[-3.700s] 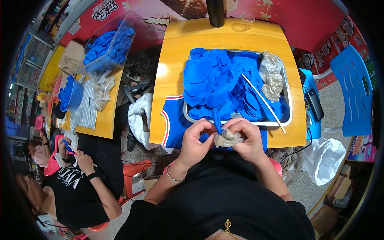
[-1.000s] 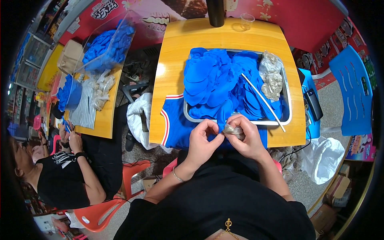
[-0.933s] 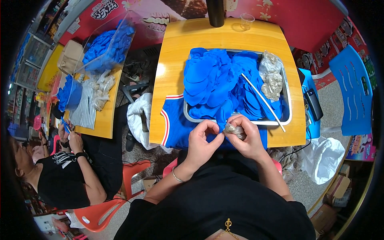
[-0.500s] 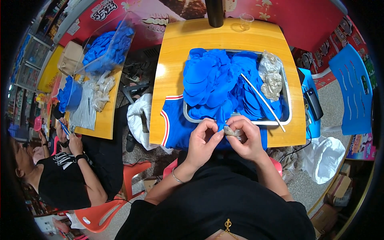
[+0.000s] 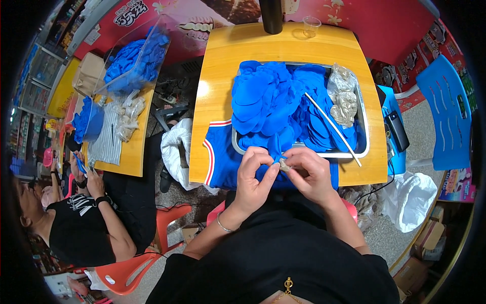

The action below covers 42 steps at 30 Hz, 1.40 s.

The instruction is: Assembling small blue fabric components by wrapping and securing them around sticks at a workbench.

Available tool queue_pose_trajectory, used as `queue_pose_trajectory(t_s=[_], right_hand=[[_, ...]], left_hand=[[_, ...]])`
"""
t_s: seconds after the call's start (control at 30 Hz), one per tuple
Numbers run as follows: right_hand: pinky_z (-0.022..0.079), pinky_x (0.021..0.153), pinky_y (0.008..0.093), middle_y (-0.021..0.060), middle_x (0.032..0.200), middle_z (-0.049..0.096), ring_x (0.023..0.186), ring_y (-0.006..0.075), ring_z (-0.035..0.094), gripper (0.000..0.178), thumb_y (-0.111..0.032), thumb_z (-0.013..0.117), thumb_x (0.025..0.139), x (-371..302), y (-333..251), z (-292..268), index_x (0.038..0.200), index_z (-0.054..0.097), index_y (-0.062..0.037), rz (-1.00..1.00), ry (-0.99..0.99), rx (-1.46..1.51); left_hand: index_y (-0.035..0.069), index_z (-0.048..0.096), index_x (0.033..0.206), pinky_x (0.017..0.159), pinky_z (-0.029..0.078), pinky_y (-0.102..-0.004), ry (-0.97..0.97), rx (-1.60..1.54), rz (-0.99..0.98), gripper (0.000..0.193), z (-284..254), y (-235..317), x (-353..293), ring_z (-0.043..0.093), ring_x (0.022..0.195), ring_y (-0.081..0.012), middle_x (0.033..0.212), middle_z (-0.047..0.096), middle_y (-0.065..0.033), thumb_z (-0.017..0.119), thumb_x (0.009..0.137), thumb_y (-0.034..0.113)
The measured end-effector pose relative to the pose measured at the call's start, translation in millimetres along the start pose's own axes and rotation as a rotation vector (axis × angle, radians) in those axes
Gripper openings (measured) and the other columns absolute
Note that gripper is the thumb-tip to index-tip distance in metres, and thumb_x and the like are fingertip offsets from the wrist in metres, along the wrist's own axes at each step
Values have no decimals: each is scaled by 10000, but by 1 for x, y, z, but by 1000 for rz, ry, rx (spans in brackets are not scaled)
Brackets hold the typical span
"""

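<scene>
Near the front edge of a metal tray, my left hand pinches the narrow, gathered end of a thin blue piece. The piece looks like a soft round petal. My right hand presses close against the left, its thumb and finger closed on a small beige piece at that gathered end. A heap of thin, flat blue rounds fills much of the tray. Clear bags of beige bits lie at its right side, and a white stick slants across the rounds.
A blue garment with striped edging lies under the tray on the wooden table. A clear cup stands at the back. To the left, another person works by a table with a bin of blue pieces. A blue chair stands right.
Both hands have shifted slightly; the beige piece is turned and sits closer to the left fingertips. The blue piece spreads a little more. The other person's hands have moved slightly.
</scene>
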State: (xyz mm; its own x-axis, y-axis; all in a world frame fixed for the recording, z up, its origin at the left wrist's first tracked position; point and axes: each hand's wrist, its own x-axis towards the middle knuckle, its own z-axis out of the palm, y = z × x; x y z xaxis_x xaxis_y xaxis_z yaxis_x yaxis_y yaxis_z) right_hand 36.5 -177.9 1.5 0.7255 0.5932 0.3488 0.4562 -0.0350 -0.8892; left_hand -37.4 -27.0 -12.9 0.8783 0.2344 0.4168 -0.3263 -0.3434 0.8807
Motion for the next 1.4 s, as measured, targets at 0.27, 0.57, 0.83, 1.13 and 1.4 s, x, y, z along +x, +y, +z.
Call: queue_pose_trajectory(t_s=[0.27, 0.57, 0.83, 1.13, 1.4], right_hand=[[497, 606, 298, 104, 857, 617, 729, 234, 625, 155, 51, 647, 700, 2, -1, 6, 831, 601, -19, -82, 112, -124], [499, 627, 312, 109, 835, 623, 742, 253, 628, 196, 62, 656, 673, -5, 10, 10, 843, 614, -25, -44, 131, -161], [501, 626, 309, 106, 837, 632, 748, 250, 629, 185, 62, 663, 671, -4, 12, 12, 831, 617, -20, -54, 157, -161], [503, 604, 284, 112, 844, 638, 721, 214, 632, 153, 25, 655, 697, -8, 12, 8, 844, 626, -4, 6, 141, -87], [466, 540, 211, 113, 831, 643, 629, 132, 598, 87, 36, 644, 715, -8, 8, 2, 801, 631, 29, -36, 68, 6]], left_hand=[[-17, 538, 866, 729, 419, -217, 9, -154, -170, 85, 0, 8, 7, 490, 826, -114, 928, 471, -62, 608, 817, -23], [-9, 550, 897, 704, 435, -192, 34, -508, -367, 82, 1, -9, 5, 507, 831, -88, 947, 479, -43, 602, 834, -14], [-28, 545, 876, 759, 487, -218, 0, -308, -271, 115, 4, -6, 4, 541, 862, -104, 962, 492, -60, 620, 791, -48], [-13, 516, 860, 653, 449, -240, -161, -13, -196, 92, -1, -4, 6, 529, 747, -137, 858, 505, -69, 596, 815, -5], [14, 507, 848, 630, 385, -199, -191, -350, -283, 75, -5, -5, 6, 454, 725, -72, 863, 461, -21, 576, 859, 43]])
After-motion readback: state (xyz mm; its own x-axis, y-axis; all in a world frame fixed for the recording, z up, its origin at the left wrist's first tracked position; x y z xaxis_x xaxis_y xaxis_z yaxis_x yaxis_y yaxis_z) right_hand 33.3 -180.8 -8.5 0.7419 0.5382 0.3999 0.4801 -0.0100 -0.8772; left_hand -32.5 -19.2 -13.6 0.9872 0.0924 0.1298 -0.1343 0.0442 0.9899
